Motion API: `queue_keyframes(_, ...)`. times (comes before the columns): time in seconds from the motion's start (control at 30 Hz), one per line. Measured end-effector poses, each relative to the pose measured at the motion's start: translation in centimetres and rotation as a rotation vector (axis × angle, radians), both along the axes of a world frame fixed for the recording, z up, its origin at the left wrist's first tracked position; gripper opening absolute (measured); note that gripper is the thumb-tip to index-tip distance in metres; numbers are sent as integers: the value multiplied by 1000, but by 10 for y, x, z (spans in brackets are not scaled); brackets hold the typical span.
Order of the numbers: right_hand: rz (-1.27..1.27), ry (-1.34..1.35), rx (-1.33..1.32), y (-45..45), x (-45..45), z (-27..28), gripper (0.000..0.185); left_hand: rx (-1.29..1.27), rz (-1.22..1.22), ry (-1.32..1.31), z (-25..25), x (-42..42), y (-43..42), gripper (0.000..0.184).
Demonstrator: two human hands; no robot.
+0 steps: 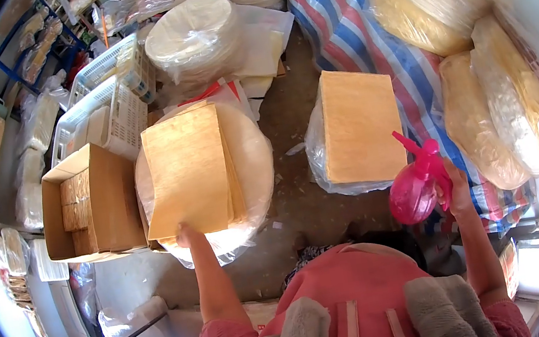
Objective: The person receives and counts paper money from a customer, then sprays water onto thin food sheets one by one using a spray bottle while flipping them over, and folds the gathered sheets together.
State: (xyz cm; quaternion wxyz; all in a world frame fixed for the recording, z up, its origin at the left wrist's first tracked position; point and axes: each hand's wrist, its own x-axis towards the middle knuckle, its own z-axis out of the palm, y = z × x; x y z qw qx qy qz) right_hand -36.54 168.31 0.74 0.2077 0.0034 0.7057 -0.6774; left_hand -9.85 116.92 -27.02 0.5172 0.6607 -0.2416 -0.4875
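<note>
My right hand is closed around the handle of a pink spray bottle, whose nozzle points up and to the left. My left hand pinches the near edge of a thin tan sheet. That sheet lies on a few similar sheets, slightly askew, over a round, pale, plastic-wrapped stack. Between the bottle and the left stack, a second pile of tan rectangular sheets rests on clear plastic, its right edge close to the bottle.
An open cardboard box with bundles inside stands left of the sheets. Behind it are white plastic baskets and a round wrapped stack. Striped tarpaulin and large plastic-wrapped bundles line the right side.
</note>
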Motion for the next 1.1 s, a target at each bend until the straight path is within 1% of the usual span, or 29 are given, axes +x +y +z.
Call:
queue_keyframes(0.1, -37, -43, 7, 26, -5, -10, 37, 99, 71, 13, 0, -7, 4, 21)
queue_keyframes(0.2, -42, -67, 63, 44, -11, -17, 38, 108, 96, -133, 1, -11, 7, 21)
queue_keyframes(0.27, -41, -81, 106, 53, -16, -21, 40, 80, 63, -159, -8, -8, 3, 21)
queue_keyframes(0.3, -14, -107, 121, 57, -20, -23, 41, 67, 42, -172, -19, -3, -5, 21)
queue_keyframes(0.33, 8, -132, 139, 62, -26, -28, 42, 106, -3, -180, -89, 21, -41, 22)
queue_keyframes(0.37, 20, -157, 162, 71, -32, -33, 43, 21, -120, -228, -93, 35, -47, 29)
queue_keyframes(0.4, 15, -66, 207, 77, -38, -46, 44, -60, -247, -270, -98, 41, -49, 36)
queue_keyframes(0.43, 11, 24, 258, 80, -44, -57, 45, 4, -264, -429, -106, 44, -61, 39)
queue_keyframes(0.47, 65, -2, 314, 81, -49, -56, 44, 139, -312, -800, -85, 40, -61, 40)
queue_keyframes(0.5, 127, -27, 363, 78, -56, -56, 44, 128, -253, -729, -39, 23, -43, 41)
queue_keyframes(0.53, 193, -48, 473, 73, -62, -58, 42, 192, -466, -1280, -16, 21, -35, 43)
queue_keyframes(0.57, 263, -72, 579, 67, -67, -60, 40, 8, -395, -1358, 8, -2, -5, 44)
queue_keyframes(0.6, 342, -27, 608, 62, -72, -61, 39, -178, -316, -1428, 33, -36, 48, 46)
queue_keyframes(0.63, 425, 18, 634, 56, -77, -63, 38, -367, -231, -1487, 45, -56, 80, 49)
queue_keyframes(0.67, 509, 63, 657, 56, -83, -65, 36, -768, -438, -1313, 2, -63, 87, 57)
queue_keyframes(0.7, 396, 43, 573, 61, -88, -67, 35, -589, -702, -1057, -5, -92, 117, 59)
queue_keyframes(0.73, 284, 25, 490, 66, -94, -69, 35, -769, -911, -1200, -19, -120, 157, 62)
queue_keyframes(0.77, 171, 9, 409, 72, -99, -71, 34, -206, -1224, -760, -1, -158, 200, 62)
queue_keyframes(0.8, 107, -107, 233, 77, -104, -55, 33, -496, -1515, -823, -31, -171, 223, 65)
queue_keyframes(0.83, 34, -120, 140, 85, -108, -55, 34, -378, -1557, -740, -28, -196, 256, 52)
queue_keyframes(0.9, -107, -141, -46, 99, -114, -53, 34, 27, -1623, -674, -75, -227, 284, 31)
queue_keyframes(0.93, -164, -157, -56, 100, -112, -46, 36, 194, -1540, -512, -81, -234, 292, 31)
queue_keyframes(1.0, -170, -123, -7, 114, -109, -50, 35, 509, -1341, -192, -76, -249, 308, 33)
queue_keyframes(1.03, -173, -106, 16, 121, -106, -51, 35, 475, -1355, -296, -73, -253, 311, 33)
queue_keyframes(1.1, -123, -126, 171, 134, -101, -61, 39, 405, -1366, -510, -18, -256, 314, 35)
